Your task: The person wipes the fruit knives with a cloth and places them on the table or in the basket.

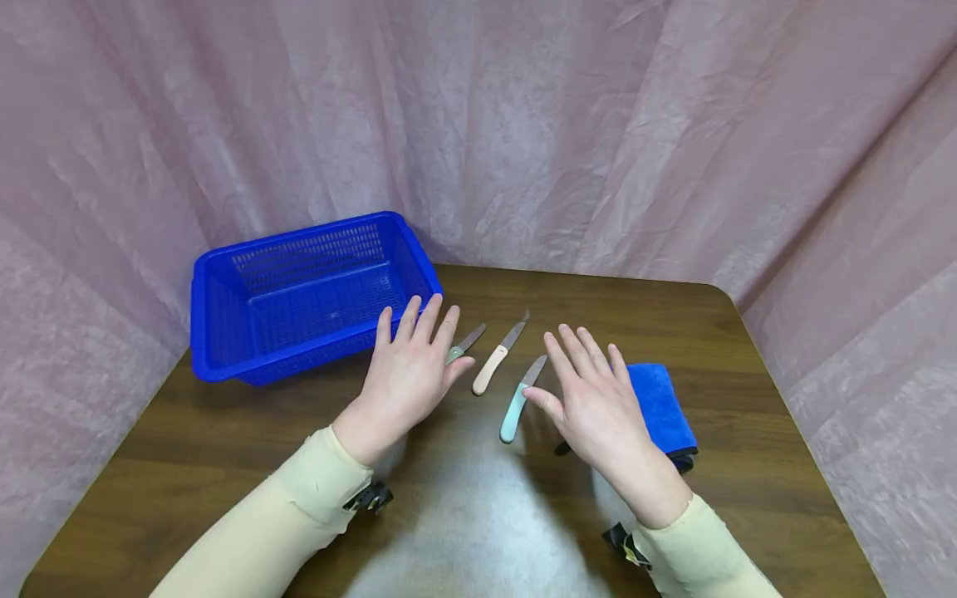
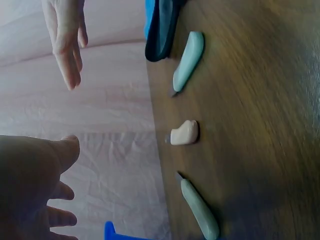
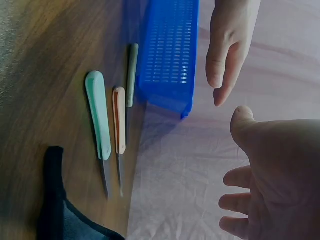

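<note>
Both hands hover above the table with fingers spread and nothing held. My left hand [image 1: 407, 374] is beside the front right corner of a blue plastic basket [image 1: 299, 361], partly covering a knife with a grey-green handle [image 2: 200, 210]. To its right lies a knife with a cream handle [image 1: 489, 370]. A mint-handled knife [image 1: 512, 413] lies nearer, its blade pointing away, close to the thumb of my right hand [image 1: 598, 407]. That hand overlaps a folded blue cloth [image 1: 661, 407] with black edging; part of the cloth is hidden.
The basket stands at the back left of the brown wooden table [image 1: 463, 507], its slotted inside showing only its own floor. A pink curtain [image 1: 523, 149] hangs behind the table and along its sides. The table's back right corner is rounded.
</note>
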Action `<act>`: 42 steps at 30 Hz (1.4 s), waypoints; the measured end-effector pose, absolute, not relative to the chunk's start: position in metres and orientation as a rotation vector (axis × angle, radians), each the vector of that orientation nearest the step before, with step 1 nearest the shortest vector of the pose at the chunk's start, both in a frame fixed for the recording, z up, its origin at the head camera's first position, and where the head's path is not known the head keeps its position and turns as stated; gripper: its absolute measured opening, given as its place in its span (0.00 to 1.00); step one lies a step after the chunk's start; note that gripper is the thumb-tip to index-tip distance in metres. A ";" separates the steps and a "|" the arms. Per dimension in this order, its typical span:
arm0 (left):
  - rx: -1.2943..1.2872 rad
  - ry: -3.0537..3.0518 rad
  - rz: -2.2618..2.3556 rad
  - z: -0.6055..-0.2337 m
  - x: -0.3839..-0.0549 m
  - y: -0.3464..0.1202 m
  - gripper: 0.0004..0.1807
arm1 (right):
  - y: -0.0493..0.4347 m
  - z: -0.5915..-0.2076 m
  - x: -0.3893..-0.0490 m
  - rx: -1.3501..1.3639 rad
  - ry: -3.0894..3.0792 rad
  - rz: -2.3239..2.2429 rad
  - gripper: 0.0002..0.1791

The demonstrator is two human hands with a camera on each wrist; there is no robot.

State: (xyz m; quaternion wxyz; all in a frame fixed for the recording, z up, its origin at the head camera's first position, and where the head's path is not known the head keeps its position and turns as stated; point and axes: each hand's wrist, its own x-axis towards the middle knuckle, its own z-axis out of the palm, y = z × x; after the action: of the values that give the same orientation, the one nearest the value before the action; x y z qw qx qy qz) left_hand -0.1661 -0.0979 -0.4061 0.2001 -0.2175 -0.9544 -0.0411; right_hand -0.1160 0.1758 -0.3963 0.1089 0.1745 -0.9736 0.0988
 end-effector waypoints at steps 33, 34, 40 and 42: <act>-0.553 -2.610 -0.146 -0.416 -0.184 -0.117 0.39 | 0.213 -0.419 -0.102 0.356 -3.012 0.245 0.43; -0.553 -2.611 -0.149 -0.416 -0.184 -0.117 0.40 | 0.215 -0.420 -0.102 0.351 -3.017 0.239 0.43; -0.548 -2.604 -0.159 -0.419 -0.181 -0.119 0.39 | 0.224 -0.428 -0.100 0.318 -3.043 0.218 0.43; -0.549 -2.603 -0.156 -0.420 -0.179 -0.120 0.39 | 0.226 -0.431 -0.098 0.305 -3.052 0.218 0.43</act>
State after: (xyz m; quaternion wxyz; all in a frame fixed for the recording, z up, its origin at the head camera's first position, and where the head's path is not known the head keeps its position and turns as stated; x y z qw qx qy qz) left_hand -0.1793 -0.1196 -0.4197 0.2363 -0.2003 -0.9491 -0.0571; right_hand -0.0981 0.2261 -0.4306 0.0332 0.0993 -0.9920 0.0709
